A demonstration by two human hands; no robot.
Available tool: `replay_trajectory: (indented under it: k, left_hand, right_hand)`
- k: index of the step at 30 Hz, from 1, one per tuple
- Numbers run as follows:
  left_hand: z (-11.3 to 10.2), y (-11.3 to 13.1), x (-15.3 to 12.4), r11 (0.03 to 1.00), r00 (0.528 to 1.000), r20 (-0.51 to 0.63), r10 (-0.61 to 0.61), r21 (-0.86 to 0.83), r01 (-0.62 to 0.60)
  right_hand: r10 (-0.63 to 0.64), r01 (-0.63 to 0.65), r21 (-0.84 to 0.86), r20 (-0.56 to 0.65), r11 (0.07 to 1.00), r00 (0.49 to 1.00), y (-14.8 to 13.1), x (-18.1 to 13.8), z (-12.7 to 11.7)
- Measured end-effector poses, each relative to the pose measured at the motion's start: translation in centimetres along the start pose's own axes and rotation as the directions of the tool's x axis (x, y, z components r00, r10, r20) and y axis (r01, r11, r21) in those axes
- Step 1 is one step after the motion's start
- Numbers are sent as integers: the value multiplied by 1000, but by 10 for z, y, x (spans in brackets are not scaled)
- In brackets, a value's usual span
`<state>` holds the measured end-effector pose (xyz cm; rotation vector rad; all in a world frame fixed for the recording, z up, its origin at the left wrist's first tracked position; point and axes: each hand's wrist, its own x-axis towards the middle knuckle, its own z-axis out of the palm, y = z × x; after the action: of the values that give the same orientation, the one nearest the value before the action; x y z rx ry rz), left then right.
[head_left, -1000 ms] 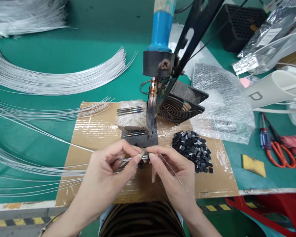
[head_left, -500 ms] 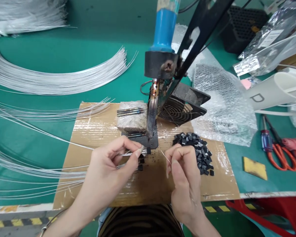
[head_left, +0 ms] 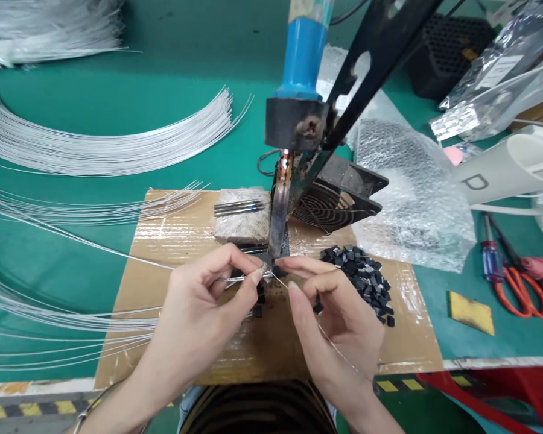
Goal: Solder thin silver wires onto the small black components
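My left hand [head_left: 212, 301] pinches thin white wires [head_left: 238, 278] between thumb and forefinger, just below the soldering iron's tip [head_left: 278, 223]. At the wires' end sits a small black connector [head_left: 278, 271], partly covered by my right fingertips. My right hand [head_left: 339, 325] is closed around a thin strand of solder wire [head_left: 337, 349], whose end reaches the wire ends at the connector. The iron's blue handle [head_left: 303, 57] is clamped in a black holder above both hands. More black connectors [head_left: 257, 310] lie under my left fingers, partly hidden.
A pile of small black connectors [head_left: 364, 280] lies on the cardboard [head_left: 402, 337]. Behind stand a small fan [head_left: 339, 199] and a wrapped block [head_left: 242, 226] with metal rods. Bundles of white wires [head_left: 117, 147] spread left. Scissors [head_left: 522, 292] and a yellow sponge [head_left: 470, 312] lie right.
My right hand has moved left and up, bringing the solder wire to the connector below the iron tip. My left hand has stayed nearly in place with the wires.
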<state>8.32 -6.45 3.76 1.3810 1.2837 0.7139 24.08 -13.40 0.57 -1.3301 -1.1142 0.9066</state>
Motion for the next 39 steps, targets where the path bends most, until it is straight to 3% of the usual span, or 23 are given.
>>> replay_trajectory:
  k: [19, 39]
  left_hand:
    - [0, 9, 7, 998, 998, -58, 32, 63, -29]
    - [-2, 8, 6, 999, 996, -70, 47, 17, -46]
  right_hand:
    - [-7, 8, 16, -31, 1000, 999, -4, 8, 2]
    - [-11, 12, 11, -53, 1000, 999, -6, 10, 3]
